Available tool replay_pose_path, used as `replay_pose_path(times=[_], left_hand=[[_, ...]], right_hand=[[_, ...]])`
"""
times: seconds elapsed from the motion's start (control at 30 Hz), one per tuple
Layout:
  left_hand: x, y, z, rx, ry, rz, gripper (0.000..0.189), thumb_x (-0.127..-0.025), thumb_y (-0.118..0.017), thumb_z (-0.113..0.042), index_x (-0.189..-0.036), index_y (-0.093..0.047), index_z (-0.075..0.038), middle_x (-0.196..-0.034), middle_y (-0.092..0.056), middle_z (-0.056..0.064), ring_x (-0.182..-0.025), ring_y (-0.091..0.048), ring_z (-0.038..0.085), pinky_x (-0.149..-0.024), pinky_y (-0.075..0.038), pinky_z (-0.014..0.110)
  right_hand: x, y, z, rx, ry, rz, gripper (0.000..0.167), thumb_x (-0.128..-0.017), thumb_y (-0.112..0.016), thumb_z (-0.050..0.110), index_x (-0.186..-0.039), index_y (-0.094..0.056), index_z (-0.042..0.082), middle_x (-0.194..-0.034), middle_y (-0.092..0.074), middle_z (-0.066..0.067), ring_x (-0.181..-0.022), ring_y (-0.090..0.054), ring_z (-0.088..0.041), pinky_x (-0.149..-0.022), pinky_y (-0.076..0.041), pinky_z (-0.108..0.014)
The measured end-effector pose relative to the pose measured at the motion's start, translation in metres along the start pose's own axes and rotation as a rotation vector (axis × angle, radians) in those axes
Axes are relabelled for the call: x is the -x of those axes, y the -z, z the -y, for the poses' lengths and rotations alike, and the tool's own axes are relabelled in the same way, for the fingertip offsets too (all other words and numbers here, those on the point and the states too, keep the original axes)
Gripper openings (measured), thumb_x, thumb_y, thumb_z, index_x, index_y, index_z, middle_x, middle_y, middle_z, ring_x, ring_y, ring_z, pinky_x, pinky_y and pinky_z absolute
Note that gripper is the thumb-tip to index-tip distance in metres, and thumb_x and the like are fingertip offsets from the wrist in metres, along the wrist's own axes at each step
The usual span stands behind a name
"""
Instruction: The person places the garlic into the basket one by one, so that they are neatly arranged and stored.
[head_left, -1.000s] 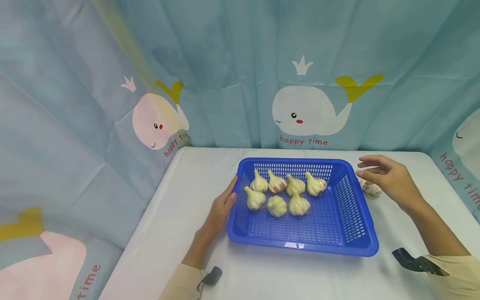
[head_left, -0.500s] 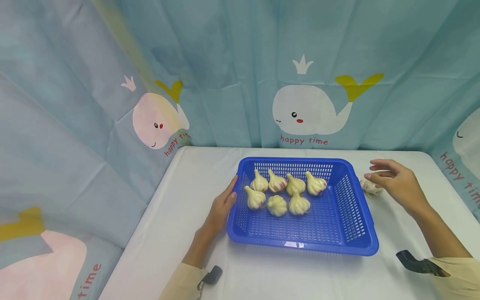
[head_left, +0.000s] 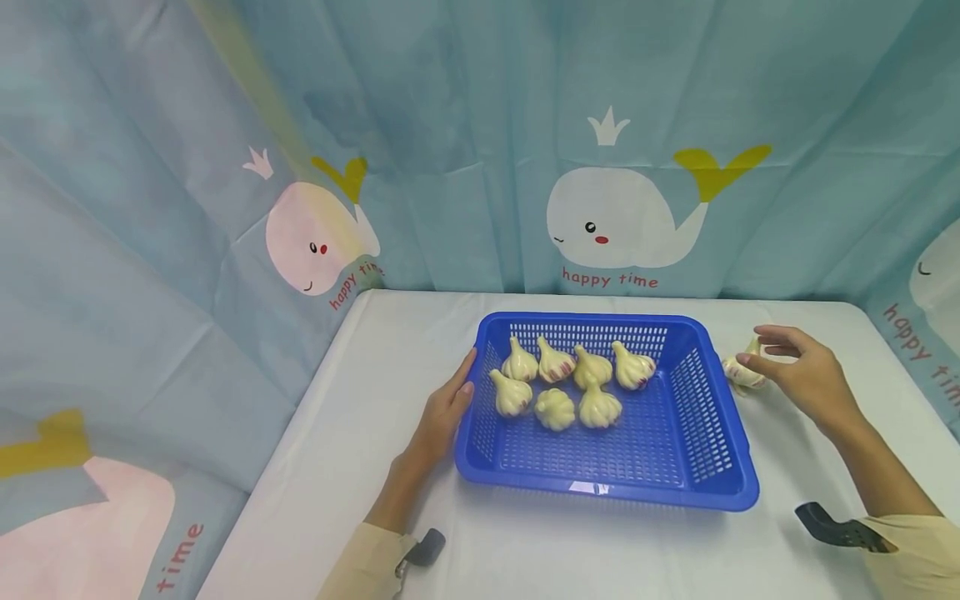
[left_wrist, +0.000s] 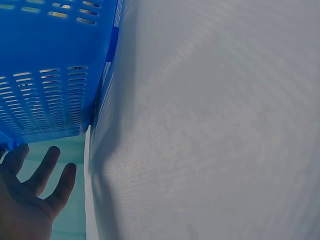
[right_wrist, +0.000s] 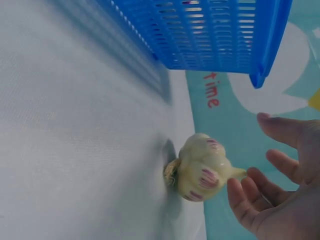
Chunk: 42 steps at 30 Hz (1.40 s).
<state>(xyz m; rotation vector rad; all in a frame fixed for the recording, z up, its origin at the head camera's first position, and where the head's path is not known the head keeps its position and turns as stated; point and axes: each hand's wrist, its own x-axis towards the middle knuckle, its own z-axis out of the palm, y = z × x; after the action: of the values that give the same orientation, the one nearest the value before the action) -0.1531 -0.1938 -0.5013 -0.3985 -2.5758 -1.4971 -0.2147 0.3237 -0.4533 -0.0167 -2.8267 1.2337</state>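
A blue plastic basket point(head_left: 630, 493) stands on the table, with several garlic bulbs point(head_left: 556, 410) grouped in its left and back part. My left hand point(head_left: 441, 421) rests against the basket's left side; in the left wrist view its fingers point(left_wrist: 45, 170) are spread apart beside the basket wall. Outside the basket, to its right, one more garlic bulb point(right_wrist: 202, 170) sits on the table, stem up and roots down. My right hand point(head_left: 810, 379) hovers over this bulb with thumb and fingers apart. In the right wrist view the fingertips are close to the stem; whether they touch it I cannot tell.
A white cloth covers the table point(head_left: 360, 375). Behind and to the sides hangs a blue-green curtain point(head_left: 465, 150) printed with whales and lettering. The basket's right rim lies close to the loose garlic bulb.
My right hand has moved right, away from the basket rim, and slightly lower over the loose garlic bulb. The left hand and the basket stay where they were.
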Motion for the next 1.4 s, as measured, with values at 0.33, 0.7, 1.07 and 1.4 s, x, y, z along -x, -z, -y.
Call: replay_pose_path(times=[0.33,0.7,1.07,1.4], left_hand=[[-0.001,0.000,0.000,-0.011,0.010,0.000,0.054,-0.115,-0.036,-0.035,-0.169,-0.029,-0.032,-0.172,-0.031,-0.012,-0.159,-0.030,0.014,-0.129,-0.028,0.038],[-0.001,0.000,-0.001,0.000,-0.001,0.003,0.054,-0.116,-0.036,-0.035,-0.169,-0.029,-0.031,-0.172,-0.030,-0.011,-0.159,-0.030,0.014,-0.129,-0.028,0.038],[0.000,0.001,-0.001,0.010,0.010,0.015,0.054,-0.116,-0.035,-0.036,-0.169,-0.027,-0.031,-0.172,-0.028,-0.013,-0.159,-0.028,0.012,-0.129,-0.027,0.036],[0.000,0.000,0.002,0.007,-0.005,0.007,0.054,-0.116,-0.036,-0.035,-0.169,-0.028,-0.032,-0.172,-0.030,-0.013,-0.159,-0.030,0.012,-0.129,-0.027,0.035]], right_hand=[[-0.001,-0.003,-0.011,0.028,-0.027,-0.009,0.084,-0.103,-0.068,0.046,-0.160,-0.035,-0.005,-0.154,-0.041,-0.042,-0.137,-0.040,-0.065,-0.099,-0.041,-0.084],[-0.001,-0.006,-0.021,0.007,-0.079,0.036,0.095,-0.102,-0.069,0.048,-0.164,-0.021,-0.007,-0.151,-0.041,-0.045,-0.135,-0.042,-0.066,-0.101,-0.044,-0.079],[-0.004,-0.009,-0.030,0.024,-0.111,0.091,0.100,-0.101,-0.070,0.047,-0.160,-0.018,-0.016,-0.148,-0.039,-0.048,-0.132,-0.045,-0.066,-0.089,-0.061,-0.058],[-0.004,-0.013,-0.032,0.049,-0.123,0.143,0.100,-0.102,-0.067,0.052,-0.157,-0.023,-0.018,-0.150,-0.035,-0.051,-0.132,-0.043,-0.070,-0.099,-0.054,-0.070]])
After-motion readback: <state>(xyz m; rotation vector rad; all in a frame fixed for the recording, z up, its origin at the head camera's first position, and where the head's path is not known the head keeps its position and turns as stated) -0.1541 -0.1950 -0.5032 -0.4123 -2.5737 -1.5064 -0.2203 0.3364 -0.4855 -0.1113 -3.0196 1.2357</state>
